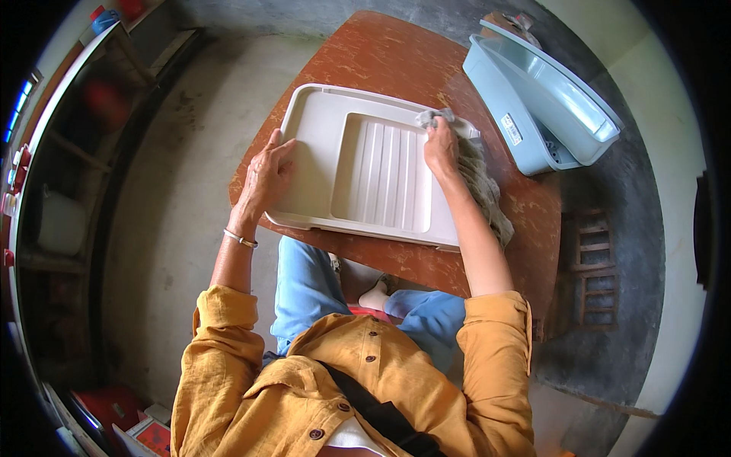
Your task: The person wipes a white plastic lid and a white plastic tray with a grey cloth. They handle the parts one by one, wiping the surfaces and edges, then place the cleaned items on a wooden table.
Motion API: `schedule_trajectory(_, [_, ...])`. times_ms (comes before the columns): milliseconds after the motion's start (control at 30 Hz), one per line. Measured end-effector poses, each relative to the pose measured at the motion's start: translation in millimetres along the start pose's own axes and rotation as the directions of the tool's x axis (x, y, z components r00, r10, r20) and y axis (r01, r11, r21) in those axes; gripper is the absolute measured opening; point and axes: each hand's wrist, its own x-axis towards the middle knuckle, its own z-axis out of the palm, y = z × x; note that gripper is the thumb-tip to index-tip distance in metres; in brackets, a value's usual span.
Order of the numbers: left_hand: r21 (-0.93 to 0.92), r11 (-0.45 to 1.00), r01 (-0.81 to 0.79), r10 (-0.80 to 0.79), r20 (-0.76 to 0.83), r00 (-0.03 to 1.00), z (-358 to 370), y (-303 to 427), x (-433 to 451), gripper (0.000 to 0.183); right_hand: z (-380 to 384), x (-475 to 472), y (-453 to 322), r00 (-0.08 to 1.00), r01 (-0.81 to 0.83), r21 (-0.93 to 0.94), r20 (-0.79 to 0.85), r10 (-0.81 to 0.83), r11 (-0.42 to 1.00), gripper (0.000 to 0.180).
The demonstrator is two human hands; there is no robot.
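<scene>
A cream plastic lid (311, 165) with a ribbed, recessed panel lies on the brown marbled tabletop (388, 51), its near edge reaching past the table's edge. My left hand (268, 171) rests at the lid's left side, fingers spread over the rim. In my right hand (441, 145) is a bunched part of a grey cloth (485, 194), pressed to the lid's upper right. The rest of the cloth trails along the lid's right side, partly hidden under my forearm.
A light blue plastic bin (497, 97) stands at the table's far right, with another blue plastic piece (565, 91) leaning in it. A wooden ladder-like frame (595, 245) is right of the table. Shelving (68, 143) lines the left, holding a pale bucket (61, 221).
</scene>
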Motion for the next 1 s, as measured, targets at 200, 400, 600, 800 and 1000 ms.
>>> schedule_trajectory(200, [-0.144, 0.989, -0.022, 0.027, 0.036, 0.999, 10.4, 3.9, -0.9, 0.047, 76.5, 29.3, 8.2, 0.676, 0.706, -0.004, -0.296, -0.675, 0.708, 0.035])
schedule_trajectory(400, [-0.107, 0.992, -0.062, 0.063, 0.009, 0.998, 8.6, -3.2, -1.2, 0.062, 107.0, 2.7, -91.7, 0.642, 0.760, 0.317, -0.234, -0.730, 0.567, 0.014])
schedule_trajectory(600, [-0.305, 0.951, 0.048, -0.065, -0.046, 0.997, 16.3, -9.2, -4.4, 0.062, 59.4, -47.2, -131.3, 0.589, 0.621, 0.375, 0.355, -0.726, 0.688, 0.034])
schedule_trajectory(800, [-0.549, 0.835, 0.032, -0.074, -0.055, 0.996, 23.8, -14.2, -2.6, 0.056, 36.3, -102.2, -109.8, 0.447, 0.729, 0.459, 0.244, -0.860, 0.509, 0.032])
schedule_trajectory(1000, [-0.458, 0.887, 0.051, -0.082, -0.048, 0.995, 15.4, -1.2, -7.5, 0.058, 13.4, -122.1, -96.8, 0.356, 0.633, 0.633, 0.272, -0.894, 0.445, 0.029])
